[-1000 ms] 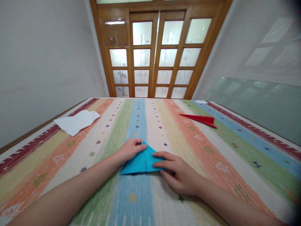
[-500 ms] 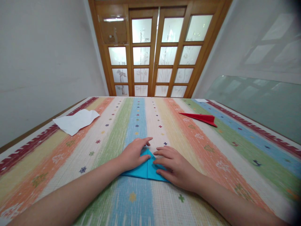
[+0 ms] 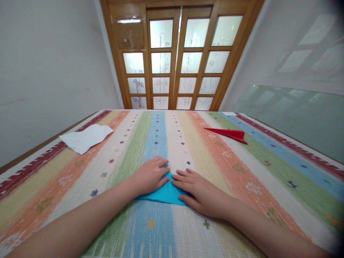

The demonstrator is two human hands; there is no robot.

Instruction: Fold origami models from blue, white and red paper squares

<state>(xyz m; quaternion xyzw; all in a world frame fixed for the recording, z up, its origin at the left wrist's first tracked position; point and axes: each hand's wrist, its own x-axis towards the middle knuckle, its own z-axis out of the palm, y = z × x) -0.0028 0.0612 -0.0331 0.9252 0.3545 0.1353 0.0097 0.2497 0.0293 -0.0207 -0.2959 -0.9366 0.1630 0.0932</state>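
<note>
A folded sheet of blue paper point(image 3: 166, 194) lies on the striped tablecloth right in front of me, its pointed top facing away and a crease down its middle. My left hand point(image 3: 153, 175) rests over its left side, fingers reaching to the tip and thumb lying on the paper. Over the right slope lies my right hand point(image 3: 195, 190), fingers stretched out and pressing on the paper. Both hands partly hide the sheet's edges and outer corners.
A red paper plane point(image 3: 228, 133) lies at the far right of the tablecloth point(image 3: 150, 236). To the far left is a wavy white sheet of paper point(image 3: 87, 138). Behind the table stand wooden doors point(image 3: 176, 57) with glass panes, and a glass panel point(image 3: 292, 118) leans at the right.
My left fingers have drawn back slightly and come down on the paper. The fingers of my right hand have flattened onto its right side near the tip.
</note>
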